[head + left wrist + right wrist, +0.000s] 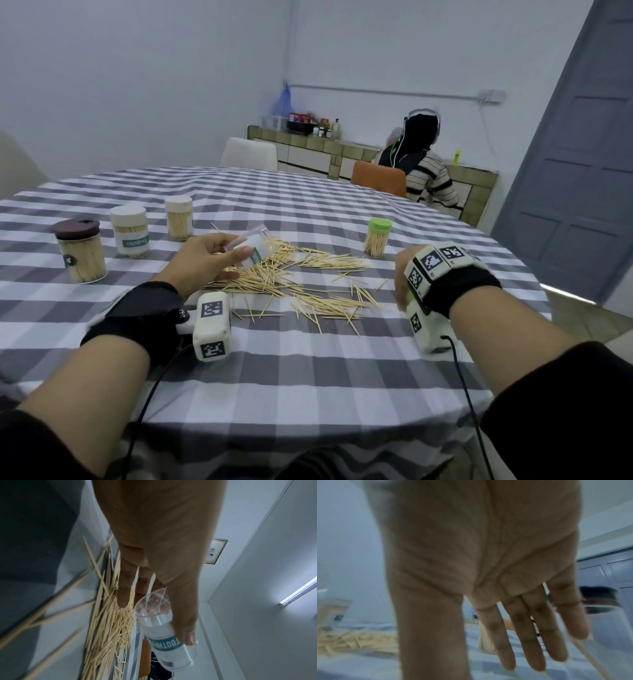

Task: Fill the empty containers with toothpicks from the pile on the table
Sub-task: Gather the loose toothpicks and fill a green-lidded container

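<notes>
- I count four filled toothpick jars standing on the table: brown-lidded (81, 253), white-lidded labelled (130, 231), tall beige-lidded (178, 217), green-lidded (377, 237).
- One clear empty container (254, 246) in my left hand (202, 260).
- One loose pile of toothpicks (291, 277), too many to count.
- Two chairs beyond the table: white (248, 153), orange (378, 178).

Checked tablecloth (308, 370) as reference: white chair (248, 153) and orange chair (378, 178) beyond it, seated person (424, 161) behind orange chair, grey door (579, 171) right.

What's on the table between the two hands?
In the head view, the pile of toothpicks is spread over the checked tablecloth between the left hand, which holds a clear container, and the right hand.
</notes>
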